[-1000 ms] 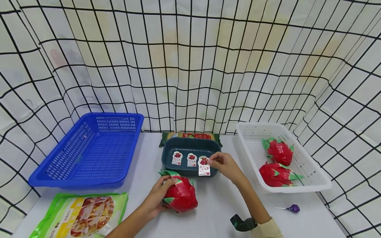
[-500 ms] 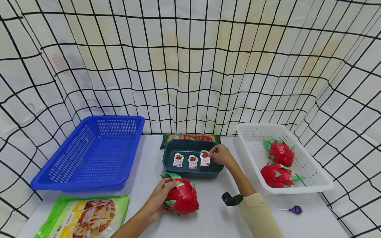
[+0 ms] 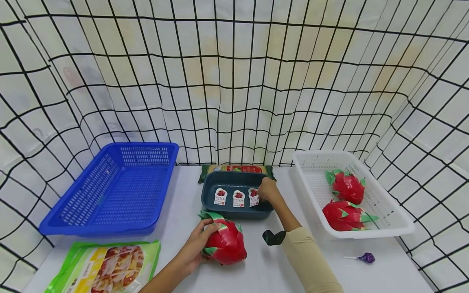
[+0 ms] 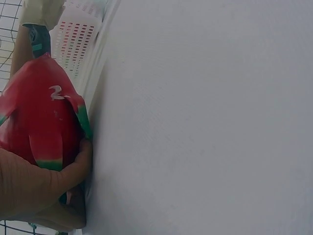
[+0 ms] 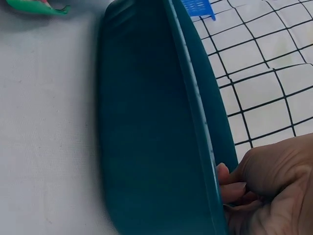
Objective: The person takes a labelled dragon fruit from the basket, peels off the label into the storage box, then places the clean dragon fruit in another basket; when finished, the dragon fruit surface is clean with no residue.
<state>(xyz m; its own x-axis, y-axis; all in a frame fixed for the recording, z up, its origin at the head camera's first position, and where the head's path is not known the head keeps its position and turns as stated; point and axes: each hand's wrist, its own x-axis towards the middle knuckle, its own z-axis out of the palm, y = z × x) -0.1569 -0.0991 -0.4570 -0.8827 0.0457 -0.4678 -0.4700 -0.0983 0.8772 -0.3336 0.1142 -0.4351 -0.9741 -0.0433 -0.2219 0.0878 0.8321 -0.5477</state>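
Note:
My left hand (image 3: 196,246) grips a red model dragon fruit (image 3: 227,244) with green leaf tips, low over the white table. In the left wrist view the thumb and fingers curl round the fruit (image 4: 46,107), which bears a white mark like a 2. My right hand (image 3: 269,190) reaches over the right end of a dark teal tub (image 3: 234,213) and pinches the rightmost dragon fruit label (image 3: 253,197). Two more labels, a left one (image 3: 220,197) and a middle one (image 3: 238,199), lie in the tub. In the right wrist view the tub's wall (image 5: 146,122) hides the labels and some fingertips.
A blue basket (image 3: 110,228) stands at left, with a green food bag (image 3: 110,266) before it. The white basket (image 3: 366,235) at right holds two dragon fruits (image 3: 348,215). A lollipop (image 3: 366,257) lies in front. Behind the tub is a long packet (image 3: 238,168); a black grid-patterned backdrop surrounds the table.
My right hand has carried the label from over the tub's front rim back inside, and the label now tilts. The left hand has stayed on its dragon fruit.

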